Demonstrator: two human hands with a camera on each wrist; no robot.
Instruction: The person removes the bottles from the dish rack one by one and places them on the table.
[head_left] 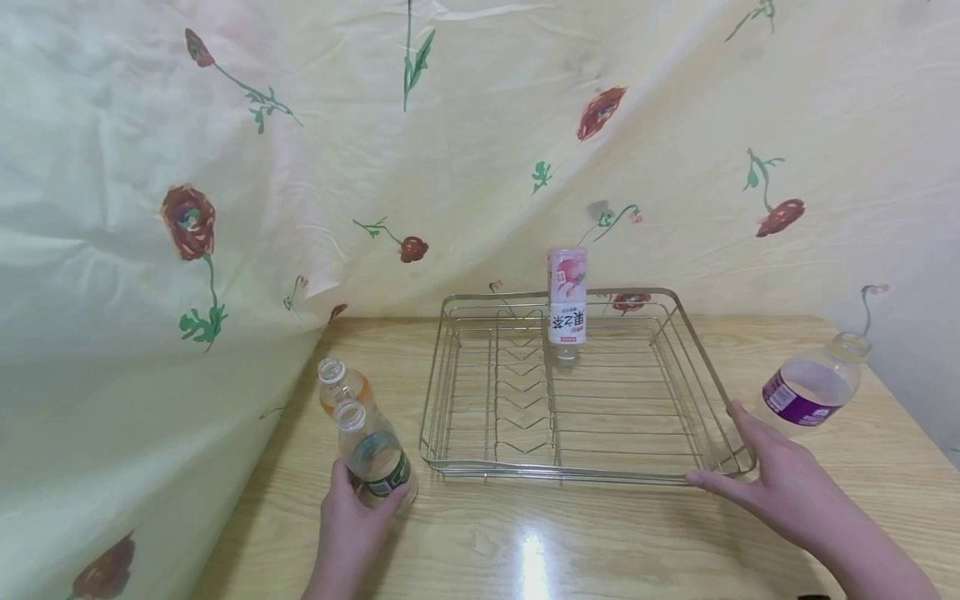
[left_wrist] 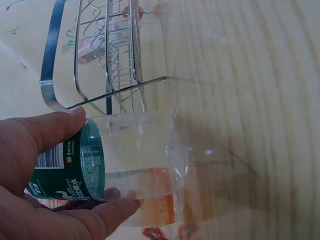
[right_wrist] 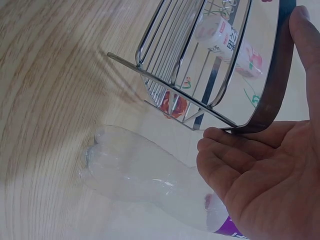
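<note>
My left hand (head_left: 356,521) grips an uncapped clear plastic bottle (left_wrist: 140,145) with a green label, fingers and thumb round its label. The bottle's base is right at the tabletop. Just behind it stands another uncapped clear bottle (head_left: 333,382) with an orange label, partly hidden. At the near right corner of a wire dish rack (head_left: 622,477), my right hand (head_left: 787,483) holds the frame, thumb at the front rail and fingers at the side. Inside the rack, near its back rail, a pink-and-white labelled bottle (head_left: 567,300) stands upside down.
To the right of the rack stands an open clear bottle (head_left: 813,383) with a purple label, close to my right hand. A flowered cloth (head_left: 465,167) hangs behind the wooden table (head_left: 465,542) and along its left side.
</note>
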